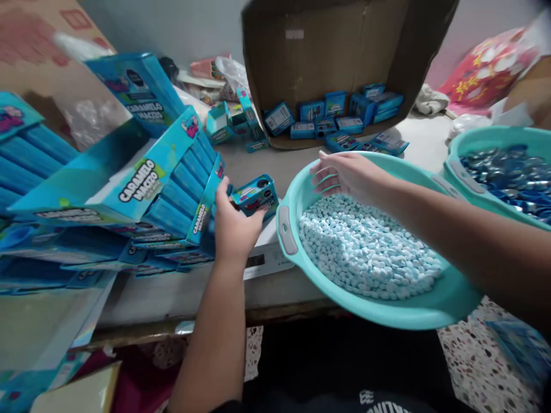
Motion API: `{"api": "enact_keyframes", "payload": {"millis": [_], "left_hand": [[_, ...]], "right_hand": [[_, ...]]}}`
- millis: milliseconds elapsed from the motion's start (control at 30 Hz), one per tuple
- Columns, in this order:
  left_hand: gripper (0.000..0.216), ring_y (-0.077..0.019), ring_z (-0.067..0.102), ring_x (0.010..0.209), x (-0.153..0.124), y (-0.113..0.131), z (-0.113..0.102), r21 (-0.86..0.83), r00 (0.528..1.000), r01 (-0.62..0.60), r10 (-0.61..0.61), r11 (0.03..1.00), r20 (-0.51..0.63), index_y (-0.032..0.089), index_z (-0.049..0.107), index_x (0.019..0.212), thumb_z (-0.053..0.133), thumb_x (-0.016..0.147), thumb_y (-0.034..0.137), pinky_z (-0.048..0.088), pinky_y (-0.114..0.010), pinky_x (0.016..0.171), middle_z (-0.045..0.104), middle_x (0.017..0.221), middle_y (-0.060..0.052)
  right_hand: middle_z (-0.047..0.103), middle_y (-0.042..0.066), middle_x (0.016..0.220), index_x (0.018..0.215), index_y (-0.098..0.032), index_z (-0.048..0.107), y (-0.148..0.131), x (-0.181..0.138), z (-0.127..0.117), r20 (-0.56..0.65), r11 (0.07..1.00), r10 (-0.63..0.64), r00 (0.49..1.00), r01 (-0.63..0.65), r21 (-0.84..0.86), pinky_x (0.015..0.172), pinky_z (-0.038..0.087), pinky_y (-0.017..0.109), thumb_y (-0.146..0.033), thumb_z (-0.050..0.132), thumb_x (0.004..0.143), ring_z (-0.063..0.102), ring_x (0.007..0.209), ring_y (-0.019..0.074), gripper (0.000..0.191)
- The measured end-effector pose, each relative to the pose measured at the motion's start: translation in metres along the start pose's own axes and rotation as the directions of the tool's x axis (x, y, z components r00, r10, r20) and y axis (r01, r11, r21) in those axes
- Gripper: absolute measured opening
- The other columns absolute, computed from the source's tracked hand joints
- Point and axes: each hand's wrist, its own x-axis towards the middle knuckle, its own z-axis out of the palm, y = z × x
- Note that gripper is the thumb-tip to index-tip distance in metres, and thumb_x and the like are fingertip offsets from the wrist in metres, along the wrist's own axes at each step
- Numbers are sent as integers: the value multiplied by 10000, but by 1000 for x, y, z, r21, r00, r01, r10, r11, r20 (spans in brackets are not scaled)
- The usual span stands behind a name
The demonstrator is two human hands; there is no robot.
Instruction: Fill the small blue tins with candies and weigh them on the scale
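Observation:
My left hand (236,229) grips a small blue candy box (255,194) between thumb and fingers, beside a display carton (144,183) lettered "Caramelo Macizo". Below the small box is a white scale (269,258), partly covered by my hand and the tub. A turquoise tub (365,312) holds a heap of small pale blue and white candies (365,246). Over the tub's far inner wall is my right hand (344,175), its fingers slightly bent and apart. Nothing shows in those fingers.
A large cardboard box (327,51) lies on its side at the back, with several small blue boxes (312,110) in its opening. Another turquoise tub (456,172) with shiny blue wrapped pieces stands at the right. Stacked blue cartons (64,246) fill the left.

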Motion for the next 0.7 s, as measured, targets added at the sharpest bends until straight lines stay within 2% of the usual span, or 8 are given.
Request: {"api": "enact_keyframes", "payload": {"millis": [67, 133, 200, 267, 400, 500, 600, 700], "left_hand": [[823, -374, 591, 1231, 1, 14, -5, 70, 988, -132, 136, 989, -69, 202, 526, 1414, 882, 678, 291, 466, -547, 1099, 607, 1343, -141], [609, -335, 608, 1197, 1, 32, -13, 135, 921, -381, 388, 915, -25, 247, 605, 1352, 805, 777, 270, 470, -516, 1089, 660, 1291, -87], [482, -317, 606, 1182, 3, 49, -19, 166, 766, -642, 624, 748, 155, 308, 669, 1285, 741, 819, 211, 441, -505, 1103, 697, 1246, -38], [485, -319, 604, 1165, 7, 62, -18, 147, 602, -796, 740, 588, 301, 362, 687, 1268, 718, 820, 177, 415, -513, 1105, 713, 1232, -10], [529, -319, 611, 1132, 14, 70, -4, 166, 445, -896, 820, 413, 360, 396, 650, 1324, 697, 847, 174, 412, -507, 1056, 721, 1237, 6], [493, -293, 625, 1093, 16, 72, 2, 200, 336, -940, 855, 277, 395, 370, 658, 1313, 672, 872, 150, 439, -464, 1001, 728, 1228, 14], [453, -281, 619, 1067, 18, 75, 3, 221, 273, -956, 865, 194, 421, 298, 667, 1293, 652, 878, 117, 466, -440, 965, 734, 1214, -5], [436, -274, 614, 1041, 22, 76, 4, 159, 248, -967, 880, 199, 405, 277, 670, 1271, 655, 866, 113, 488, -435, 952, 743, 1176, -19]], "right_hand": [[680, 151, 1216, 1187, -187, 620, 4, -1, -2, 80, 999, 25, 996, -27, 20, 854, 561, 329, -562, 262, 1025, 682, 961, 206, 543], [661, 148, 1281, 1348, -205, 559, 6, -3, -4, 173, 999, 21, 985, -15, -35, 870, 555, 343, -578, 73, 1020, 669, 1057, 223, 695], [670, 161, 1250, 1445, -184, 487, 6, -4, -4, 245, 996, -12, 970, 33, -82, 876, 549, 365, -579, -40, 998, 657, 1089, 237, 796], [688, 167, 1162, 1473, -163, 452, 5, -6, -4, 307, 997, -36, 951, 55, -52, 883, 545, 389, -573, -80, 986, 651, 1082, 250, 830], [691, 132, 982, 1385, -173, 517, 2, -9, -1, 377, 983, -40, 925, -30, 179, 879, 554, 401, -597, -7, 1002, 656, 989, 249, 775], [634, 69, 766, 1230, -155, 602, -1, -9, 2, 364, 915, 35, 931, -177, 363, 816, 566, 376, -591, 94, 1029, 631, 751, 201, 699], [567, 16, 657, 1070, -137, 631, -3, -8, 6, 302, 828, 115, 946, -259, 497, 709, 561, 342, -588, 204, 1042, 565, 596, 155, 622], [596, 28, 669, 938, -145, 618, -3, -5, 7, 285, 829, 140, 948, -270, 490, 675, 551, 328, -617, 258, 1032, 594, 609, 161, 601]]}}
